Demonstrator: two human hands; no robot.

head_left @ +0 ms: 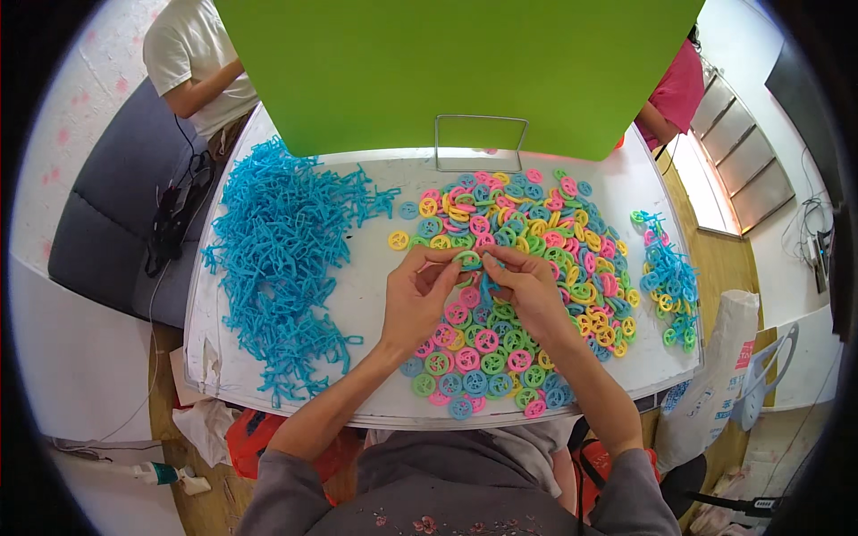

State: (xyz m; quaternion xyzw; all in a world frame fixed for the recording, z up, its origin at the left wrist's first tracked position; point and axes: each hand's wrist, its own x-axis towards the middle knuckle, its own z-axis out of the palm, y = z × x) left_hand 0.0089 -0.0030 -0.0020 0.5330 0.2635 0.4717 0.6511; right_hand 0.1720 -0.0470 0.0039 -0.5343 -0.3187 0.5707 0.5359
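My left hand [418,293] and my right hand [529,288] meet above the middle of the table, fingers pinched together. Between the fingertips of my left hand is a small green plastic wheel [466,258]. My right hand pinches a blue plastic piece [485,284] against it; part of that piece is hidden by the fingers. Beneath both hands spreads a pile of small spoked wheels [487,339] in pink, yellow, green and blue. To the left lies a large heap of blue plastic frame pieces [277,259].
At the table's right edge sits a small pile of blue pieces with wheels attached [670,279]. A tall green board [456,71] with a wire stand [481,165] rises at the back. People sit behind it: one in a white shirt [189,54], one in a pink top [677,94]. A white sack [715,384] stands at right.
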